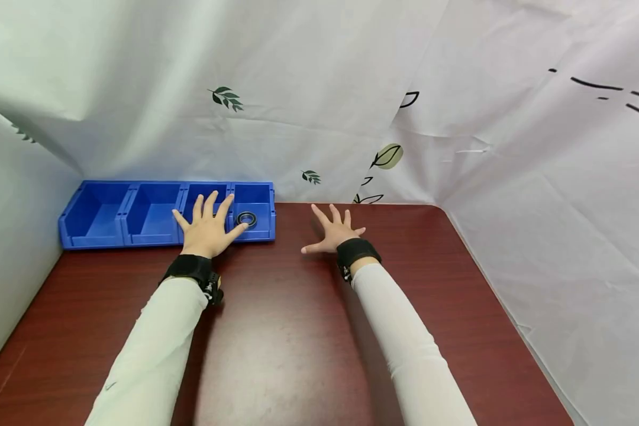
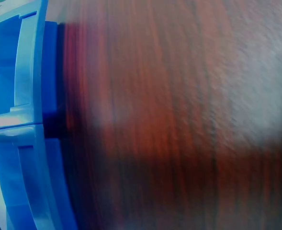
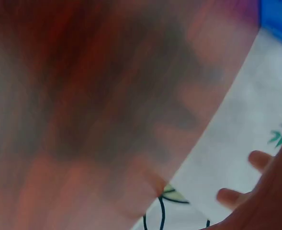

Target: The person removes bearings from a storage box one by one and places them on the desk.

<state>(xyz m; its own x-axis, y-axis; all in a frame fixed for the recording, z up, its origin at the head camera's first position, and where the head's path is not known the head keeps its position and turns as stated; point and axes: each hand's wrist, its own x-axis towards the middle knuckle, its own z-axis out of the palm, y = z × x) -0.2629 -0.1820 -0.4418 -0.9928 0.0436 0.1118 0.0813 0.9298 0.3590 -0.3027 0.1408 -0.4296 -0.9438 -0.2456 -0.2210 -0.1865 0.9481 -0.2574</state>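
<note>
your left hand lay spread near the bins, your right hand splayed right of them, ring inside

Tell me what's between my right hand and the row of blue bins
Only bare reddish-brown tabletop shows between your right hand and the blue bins, as seen in the head view.

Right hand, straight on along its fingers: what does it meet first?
The right hand would likely meet the white sheet behind the table, near the small leaf print; depth is unclear.
</note>
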